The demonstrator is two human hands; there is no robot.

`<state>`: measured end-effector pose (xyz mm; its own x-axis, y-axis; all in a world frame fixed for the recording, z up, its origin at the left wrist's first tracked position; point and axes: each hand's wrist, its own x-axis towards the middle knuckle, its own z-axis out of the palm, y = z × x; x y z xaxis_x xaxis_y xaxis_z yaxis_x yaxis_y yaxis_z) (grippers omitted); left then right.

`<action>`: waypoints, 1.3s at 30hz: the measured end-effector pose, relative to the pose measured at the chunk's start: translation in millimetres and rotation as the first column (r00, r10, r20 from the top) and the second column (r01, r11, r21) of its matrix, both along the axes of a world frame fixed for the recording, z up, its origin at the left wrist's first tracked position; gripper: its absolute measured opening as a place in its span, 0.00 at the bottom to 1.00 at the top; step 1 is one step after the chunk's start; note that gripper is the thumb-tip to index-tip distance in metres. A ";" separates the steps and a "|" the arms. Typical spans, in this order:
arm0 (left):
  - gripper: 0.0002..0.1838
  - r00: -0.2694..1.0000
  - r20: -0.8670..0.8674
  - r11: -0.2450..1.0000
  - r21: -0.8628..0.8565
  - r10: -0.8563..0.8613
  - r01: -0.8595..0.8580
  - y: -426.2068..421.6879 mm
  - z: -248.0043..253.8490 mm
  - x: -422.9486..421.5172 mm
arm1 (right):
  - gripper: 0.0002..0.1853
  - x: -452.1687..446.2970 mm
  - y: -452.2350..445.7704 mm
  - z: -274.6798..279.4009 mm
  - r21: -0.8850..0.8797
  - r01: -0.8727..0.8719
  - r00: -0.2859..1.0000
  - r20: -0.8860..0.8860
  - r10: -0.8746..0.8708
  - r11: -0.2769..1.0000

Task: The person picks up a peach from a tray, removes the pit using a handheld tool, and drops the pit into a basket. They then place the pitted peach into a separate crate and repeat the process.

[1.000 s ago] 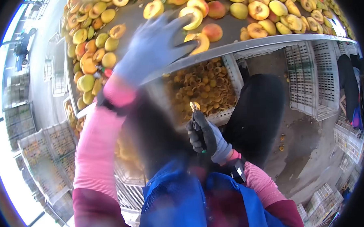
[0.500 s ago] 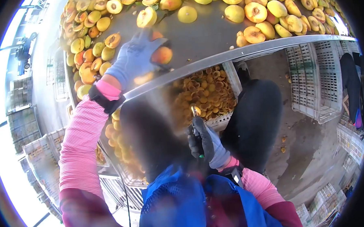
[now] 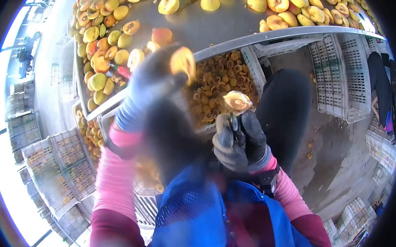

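Note:
My left hand (image 3: pixel 154 74), in a dark-palmed blue glove and smeared by motion, holds a yellow peach half (image 3: pixel 183 63) at its fingertips, over the table's metal edge. Lower and to the right, my right hand (image 3: pixel 240 139) is closed in a dark glove around a small pitting tool (image 3: pixel 236 122), mostly hidden by the fingers. At the tool's tip sits a pale, torn piece of peach (image 3: pixel 237 102), apparently cut from around the stone. Loose peach halves, including a reddish one (image 3: pixel 162 36), lie on the metal table (image 3: pixel 224 23) beyond my left hand.
Below the table edge, a crate holds many scooped peach pieces (image 3: pixel 222 78). A red-handled tool (image 3: pixel 121 70) lies among peaches at left. Plastic crates (image 3: pixel 342 77) stand on the right, with more stacked crates (image 3: pixel 54 163) at left. A person's dark-clothed leg (image 3: pixel 378 80) shows at far right.
My left hand has come back from the tabletop toward me, now carrying a peach half. My right hand has risen slightly, and a piece of peach now shows at the tool's tip.

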<state>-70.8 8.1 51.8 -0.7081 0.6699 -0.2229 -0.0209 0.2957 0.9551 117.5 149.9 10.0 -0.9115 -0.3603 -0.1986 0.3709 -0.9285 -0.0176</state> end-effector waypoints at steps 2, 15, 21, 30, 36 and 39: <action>0.30 0.997 0.076 0.987 0.157 0.011 -0.022 -2.8 -9.9 37.3 | 0.27 -8.5 -7.3 8.4 -0.031 -0.092 0.995 0.044 0.093 0.995; 0.19 0.790 -0.515 0.896 -0.088 0.332 -0.434 -32.9 -74.1 107.0 | 0.10 -5.9 -61.3 -19.7 0.944 0.231 0.973 -0.218 -0.080 0.235; 0.17 0.794 -0.413 0.882 0.058 0.447 -0.467 -14.7 -74.9 119.1 | 0.10 5.0 -57.6 -20.1 0.966 0.249 0.967 -0.252 -0.036 -0.070; 0.19 0.836 -0.076 0.834 0.164 0.543 -0.527 3.8 -65.1 121.7 | 0.16 9.7 -61.6 -37.5 0.935 0.344 0.933 -0.330 -0.146 0.088; 0.20 0.945 0.202 0.942 0.166 0.256 -0.291 -8.8 -57.0 94.7 | 0.18 7.0 -56.6 -38.2 0.739 0.120 0.986 -0.013 -0.165 0.663; 0.16 0.990 -0.066 0.987 0.113 0.125 -0.117 -19.5 -62.2 86.0 | 0.24 2.8 -48.5 -28.4 0.659 -0.136 0.988 0.144 0.053 0.740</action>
<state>15.2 -11.4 -10.4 -0.7973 0.5954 -0.0990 0.0201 0.1901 0.9816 120.3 101.5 -18.4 -0.8376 -0.1822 -0.5150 0.4937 -0.6558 -0.5711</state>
